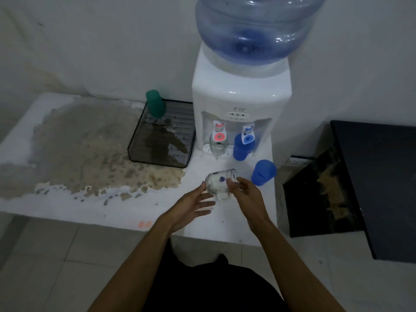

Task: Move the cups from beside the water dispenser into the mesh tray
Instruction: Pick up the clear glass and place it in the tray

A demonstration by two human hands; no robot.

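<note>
A clear glass mug point(219, 181) with blue dots lies tilted on its side in the air, above the counter in front of the water dispenser point(238, 109). My right hand point(245, 192) grips its rim end. My left hand point(195, 203) is spread open under its base, fingertips touching the glass. A blue cup point(263, 172) stands upside down right of the mug. Another blue cup point(242, 149) and a clear glass point(217, 146) stand under the taps. The black mesh tray point(135, 149) sits left of the dispenser with a green cup point(155, 104) upside down in its far corner.
The white counter point(126, 210) has a large brown stain point(85, 149) on its left half, reaching under the tray. A black table point(382, 188) stands to the right across a gap. A big blue water bottle point(254, 28) tops the dispenser. Tiled floor lies below.
</note>
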